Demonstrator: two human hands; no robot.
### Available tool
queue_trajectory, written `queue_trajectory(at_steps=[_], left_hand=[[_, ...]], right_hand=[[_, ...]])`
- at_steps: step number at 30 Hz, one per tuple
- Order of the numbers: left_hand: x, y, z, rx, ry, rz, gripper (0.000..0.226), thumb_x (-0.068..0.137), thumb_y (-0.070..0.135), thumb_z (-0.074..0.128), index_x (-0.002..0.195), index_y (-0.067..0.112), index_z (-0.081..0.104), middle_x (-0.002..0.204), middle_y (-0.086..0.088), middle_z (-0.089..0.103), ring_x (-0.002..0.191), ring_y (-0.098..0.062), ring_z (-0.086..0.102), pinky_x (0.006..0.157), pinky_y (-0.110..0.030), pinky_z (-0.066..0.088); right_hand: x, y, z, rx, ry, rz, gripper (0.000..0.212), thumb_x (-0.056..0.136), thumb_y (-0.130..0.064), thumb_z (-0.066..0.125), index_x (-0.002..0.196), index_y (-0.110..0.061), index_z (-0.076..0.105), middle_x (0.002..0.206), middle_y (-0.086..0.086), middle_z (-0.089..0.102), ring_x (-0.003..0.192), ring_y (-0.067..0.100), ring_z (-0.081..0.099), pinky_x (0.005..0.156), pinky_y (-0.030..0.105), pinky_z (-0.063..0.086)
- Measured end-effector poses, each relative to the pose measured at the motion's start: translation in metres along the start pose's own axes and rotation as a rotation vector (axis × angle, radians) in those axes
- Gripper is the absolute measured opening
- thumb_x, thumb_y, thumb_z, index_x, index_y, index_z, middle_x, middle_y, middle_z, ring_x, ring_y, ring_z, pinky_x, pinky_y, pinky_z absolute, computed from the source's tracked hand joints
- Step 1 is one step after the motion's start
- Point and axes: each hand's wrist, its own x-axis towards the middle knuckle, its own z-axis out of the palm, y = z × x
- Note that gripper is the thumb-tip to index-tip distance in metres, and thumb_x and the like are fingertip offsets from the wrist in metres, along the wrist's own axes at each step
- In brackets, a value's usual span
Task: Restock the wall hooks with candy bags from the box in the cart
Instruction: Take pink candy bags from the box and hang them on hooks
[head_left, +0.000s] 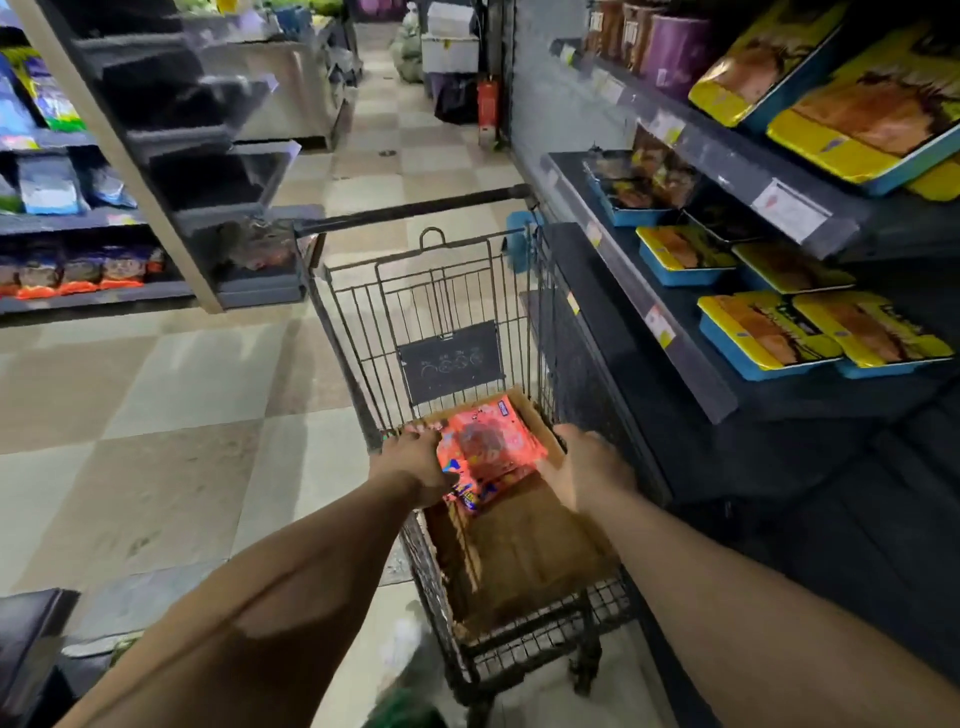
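Observation:
A black wire shopping cart (467, 291) stands in the aisle, seen from above. Inside it sits an open brown cardboard box (524, 551). A stack of orange-red candy bags (488, 441) lies at the box's far end. My left hand (415, 462) grips the left edge of the stack, fingers curled over it. My right hand (587, 467) holds the stack's right side, its fingertips hidden under the bags. No wall hooks show in this view.
Dark shelves (691, 332) with yellow-and-blue boxed goods (769, 338) run close along the cart's right side. Shelving with snack bags (78, 270) stands at the left. A checkered tile floor (171, 415) stretches ahead, with a red extinguisher (487, 101) far down the aisle.

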Motion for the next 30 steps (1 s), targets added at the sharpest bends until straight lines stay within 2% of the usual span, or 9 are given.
queue_trajectory(at_steps=[5,9,15,17,20,23,25,28,30], left_hand=[[0.131,-0.027,0.02,0.001,-0.169,0.084,0.074,0.084,0.056,0.068,0.147,0.029,0.04,0.14,-0.012,0.055,0.121,-0.033,0.057,0.1,-0.048,0.053],[0.208,-0.039,0.024,0.073,-0.292,0.153,0.068,0.088,0.054,0.066,0.147,0.029,0.042,0.131,-0.011,0.062,0.112,-0.032,0.064,0.094,-0.046,0.057],[0.289,-0.041,0.052,0.116,-0.396,0.222,0.064,0.091,0.05,0.063,0.144,0.017,0.048,0.134,-0.014,0.06,0.12,-0.034,0.06,0.097,-0.043,0.053],[0.311,-0.039,0.069,0.102,-0.438,0.226,0.075,0.084,0.057,0.063,0.146,0.02,0.044,0.139,-0.014,0.057,0.124,-0.036,0.058,0.1,-0.048,0.052],[0.348,-0.043,0.104,0.076,-0.503,0.222,0.088,0.067,0.071,0.05,0.142,0.025,0.046,0.134,-0.013,0.06,0.119,-0.035,0.06,0.096,-0.054,0.053],[0.355,-0.03,0.105,0.104,-0.597,0.243,0.052,0.095,0.056,0.043,0.125,0.017,0.061,0.116,-0.015,0.067,0.103,-0.031,0.065,0.087,-0.044,0.056],[0.364,-0.029,0.115,0.109,-0.582,0.249,0.045,0.1,0.051,0.045,0.128,0.02,0.061,0.125,-0.014,0.065,0.107,-0.03,0.062,0.089,-0.04,0.051],[0.371,-0.031,0.128,0.043,-0.558,0.187,0.077,0.085,0.072,0.057,0.146,0.026,0.046,0.141,-0.008,0.057,0.127,-0.033,0.054,0.106,-0.046,0.044],[0.379,-0.031,0.14,0.022,-0.534,0.148,0.101,0.067,0.088,0.052,0.148,0.029,0.043,0.141,-0.009,0.059,0.127,-0.037,0.055,0.107,-0.049,0.044]], right_hand=[[0.08,-0.014,0.046,0.136,-0.054,0.201,0.049,0.092,-0.041,0.061,0.137,-0.027,0.049,0.135,0.007,0.057,0.122,0.03,0.055,0.098,0.039,0.047],[0.127,-0.033,0.084,0.237,-0.178,0.406,0.047,0.094,-0.037,0.059,0.138,-0.024,0.049,0.138,0.004,0.055,0.125,0.029,0.053,0.099,0.031,0.045],[0.183,-0.039,0.138,0.314,-0.247,0.589,0.049,0.095,-0.041,0.058,0.14,-0.025,0.045,0.131,0.006,0.059,0.118,0.029,0.057,0.085,0.031,0.044],[0.197,-0.036,0.154,0.379,-0.261,0.619,0.049,0.096,-0.038,0.059,0.14,-0.021,0.046,0.132,0.007,0.059,0.119,0.028,0.056,0.081,0.028,0.04],[0.224,-0.029,0.18,0.489,-0.27,0.686,0.048,0.096,-0.036,0.06,0.138,-0.015,0.048,0.135,0.009,0.059,0.122,0.029,0.055,0.089,0.028,0.042],[0.25,-0.018,0.218,0.659,-0.237,0.731,0.045,0.094,-0.038,0.062,0.131,-0.012,0.055,0.128,0.005,0.064,0.118,0.025,0.059,0.084,0.022,0.043],[0.263,-0.013,0.241,0.834,-0.18,0.813,0.049,0.092,-0.038,0.066,0.131,-0.01,0.055,0.125,0.005,0.065,0.116,0.024,0.061,0.076,0.02,0.042],[0.279,-0.014,0.263,1.084,-0.108,0.974,0.063,0.087,-0.039,0.072,0.14,-0.014,0.05,0.123,-0.001,0.065,0.107,0.017,0.063,0.072,0.018,0.045],[0.286,-0.016,0.276,1.225,-0.061,0.981,0.057,0.087,-0.029,0.073,0.138,-0.012,0.052,0.113,-0.001,0.068,0.092,0.012,0.065,0.062,0.016,0.047]])
